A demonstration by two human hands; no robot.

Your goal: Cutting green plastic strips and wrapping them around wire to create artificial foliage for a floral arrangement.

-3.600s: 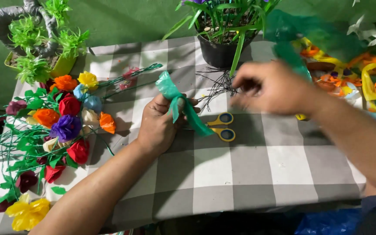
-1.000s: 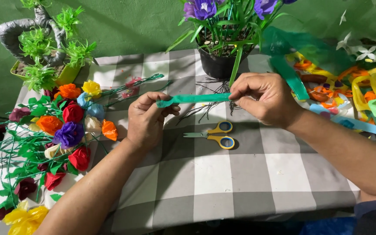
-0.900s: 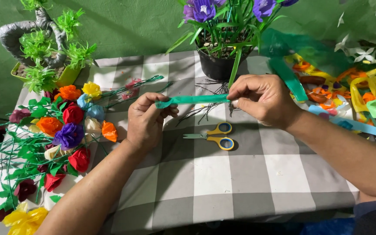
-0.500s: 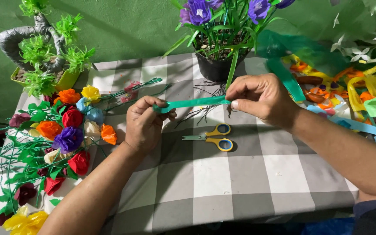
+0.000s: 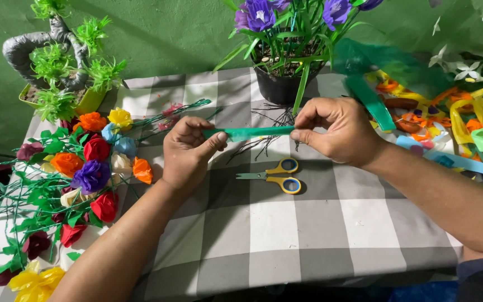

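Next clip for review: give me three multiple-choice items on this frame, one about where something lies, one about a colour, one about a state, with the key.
1. Where do the scissors lie?
A. On the checked cloth, below the hands
B. In the black pot
C. Among the paper flowers

2. What colour is the strip between the hands?
A. Yellow
B. Green
C. Purple

3. How is the strip held?
A. Crumpled in one fist
B. Lying loose on the cloth
C. Stretched between both hands

Key: 1 A, they rest on the cloth under the strip. 2 B, it is plainly green. 3 C, the left hand pinches one end and the right hand the other.
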